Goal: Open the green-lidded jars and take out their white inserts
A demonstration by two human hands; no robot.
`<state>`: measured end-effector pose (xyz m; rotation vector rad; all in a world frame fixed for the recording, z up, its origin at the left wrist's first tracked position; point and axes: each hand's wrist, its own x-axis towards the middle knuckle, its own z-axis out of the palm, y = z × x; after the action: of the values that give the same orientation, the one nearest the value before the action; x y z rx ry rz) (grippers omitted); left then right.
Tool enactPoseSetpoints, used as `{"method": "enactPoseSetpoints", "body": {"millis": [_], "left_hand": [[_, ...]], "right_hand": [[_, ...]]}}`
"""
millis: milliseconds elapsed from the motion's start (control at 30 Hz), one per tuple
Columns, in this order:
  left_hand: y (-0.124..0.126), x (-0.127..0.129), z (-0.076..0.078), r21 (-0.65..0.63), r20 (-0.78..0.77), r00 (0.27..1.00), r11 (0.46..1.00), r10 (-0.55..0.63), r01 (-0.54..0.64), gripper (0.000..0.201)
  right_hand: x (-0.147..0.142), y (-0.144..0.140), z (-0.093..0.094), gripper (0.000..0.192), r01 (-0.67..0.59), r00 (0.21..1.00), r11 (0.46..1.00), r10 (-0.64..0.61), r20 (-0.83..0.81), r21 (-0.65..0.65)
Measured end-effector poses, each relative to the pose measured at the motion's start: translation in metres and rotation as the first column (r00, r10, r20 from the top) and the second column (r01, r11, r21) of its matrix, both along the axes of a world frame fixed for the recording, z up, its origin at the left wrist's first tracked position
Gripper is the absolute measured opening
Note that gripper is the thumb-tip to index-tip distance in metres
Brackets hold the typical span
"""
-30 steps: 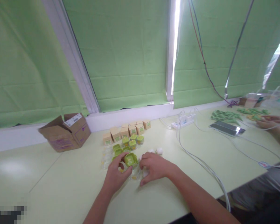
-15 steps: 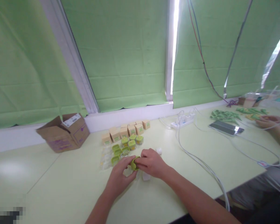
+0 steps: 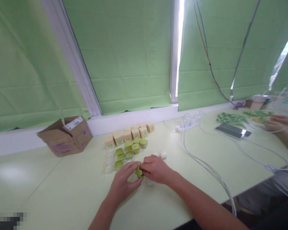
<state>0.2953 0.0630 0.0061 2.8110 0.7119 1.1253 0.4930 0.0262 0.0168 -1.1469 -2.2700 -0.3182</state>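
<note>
A small yellow-green plastic lid (image 3: 139, 172) is held between my two hands over the table. My left hand (image 3: 125, 179) grips its left side, thumb below and fingers above. The bent fingers of my right hand (image 3: 155, 168) press into the lid from the right; their tips are partly hidden. Just beyond stand several similar green lids (image 3: 121, 156) and clear square containers with green lids (image 3: 135, 148). A small white piece (image 3: 163, 155) lies behind my right hand, and another white piece (image 3: 150, 182) sits under it, partly covered.
Small tan boxes (image 3: 127, 136) stand in a row behind the containers, clear containers (image 3: 108, 164) to their front left. An open cardboard box (image 3: 67, 136) is at the left. A power strip (image 3: 187, 124), cables, a phone (image 3: 232, 131) and another person's hands (image 3: 276, 123) are rightward.
The green lid has turned a little in my hands, and my right fingers have shifted on it. The other person's hands have moved closer together.
</note>
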Motion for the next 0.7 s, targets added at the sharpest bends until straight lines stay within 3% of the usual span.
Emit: {"method": "enactPoseSetpoints", "body": {"millis": [300,700], "left_hand": [[-0.004,0.004,0.008,-0.03,0.047,0.999,0.999,-0.021,0.023,0.049],[-0.003,0.002,0.005,-0.107,0.095,0.994,0.992,-0.059,0.069,0.052]], "right_hand": [[0.0,-0.006,0.012,0.012,0.004,0.999,1.0,-0.004,0.048,-0.004],[0.002,-0.001,0.005,0.02,0.037,0.999,0.997,-0.039,0.034,0.064]]}}
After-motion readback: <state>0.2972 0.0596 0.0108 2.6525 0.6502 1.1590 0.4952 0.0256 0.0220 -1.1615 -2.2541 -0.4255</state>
